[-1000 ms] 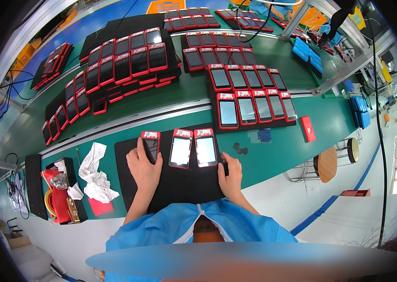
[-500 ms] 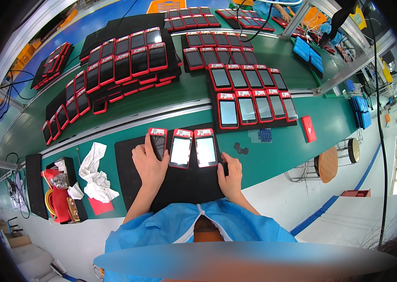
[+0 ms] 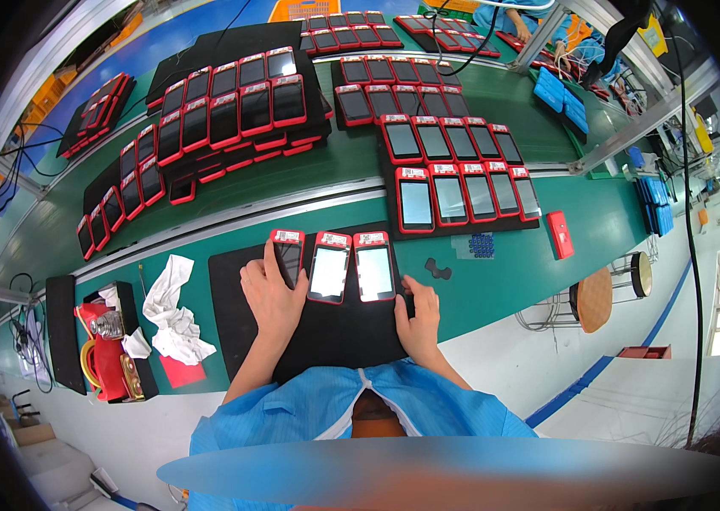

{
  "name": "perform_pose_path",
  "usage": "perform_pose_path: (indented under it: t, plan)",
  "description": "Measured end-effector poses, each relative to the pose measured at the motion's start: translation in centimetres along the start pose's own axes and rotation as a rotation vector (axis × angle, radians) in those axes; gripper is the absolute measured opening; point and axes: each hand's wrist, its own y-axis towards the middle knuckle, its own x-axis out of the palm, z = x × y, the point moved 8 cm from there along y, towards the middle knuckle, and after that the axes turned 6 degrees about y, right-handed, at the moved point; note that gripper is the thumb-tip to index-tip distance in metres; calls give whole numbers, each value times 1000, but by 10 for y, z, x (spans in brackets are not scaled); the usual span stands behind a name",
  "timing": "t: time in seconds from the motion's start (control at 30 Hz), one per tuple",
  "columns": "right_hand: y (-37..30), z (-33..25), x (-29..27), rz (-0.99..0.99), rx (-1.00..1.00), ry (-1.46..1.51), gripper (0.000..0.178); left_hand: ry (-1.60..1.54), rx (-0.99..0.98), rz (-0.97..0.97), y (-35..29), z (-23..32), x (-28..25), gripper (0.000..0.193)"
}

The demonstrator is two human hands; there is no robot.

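Note:
Three red-framed handheld devices (image 3: 328, 271) lie in a row on a black mat (image 3: 338, 332) in front of me. My left hand (image 3: 276, 294) is around the left device (image 3: 290, 257), index finger along its left edge and thumb at its lower right; its screen is dark. The middle device and the right device (image 3: 373, 271) have bright white screens. My right hand (image 3: 418, 315) rests on the mat beside the right device's lower right corner, thumb and forefinger apart, holding nothing that I can see.
Racks of similar devices (image 3: 453, 192) stand beyond on black pads. Right of the mat are a small black piece (image 3: 437, 269), a sheet of blue dots (image 3: 481, 246) and a red device (image 3: 560, 235). White cloth (image 3: 174, 315) and an open box (image 3: 145, 375) lie left. A co-worker's hand (image 3: 517, 25) shows far right.
My hands and the three devices have stayed in place. The view has shifted very slightly. At the far right, the co-worker's hands have moved.

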Motion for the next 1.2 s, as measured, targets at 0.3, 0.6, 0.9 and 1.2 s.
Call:
perform_pose_path:
  t: [0.3, 0.6, 0.9, 1.2]
  plan:
    - [1, 1, 0, 1, -4, 2, 38, -1, 7, 4, 0, 0, 1, 77]
    - [0, 2, 1, -2, -8, -2, 38, 1, 10, 3, 0, 0, 1, 77]
    - [-1, 1, 1, -4, -11, -6, 38, 1, 17, -14, -1, 1, 1, 76]
    - [2, 2, 3, -17, 9, 11, 39, 41, 55, -87, -6, 3, 3, 82]
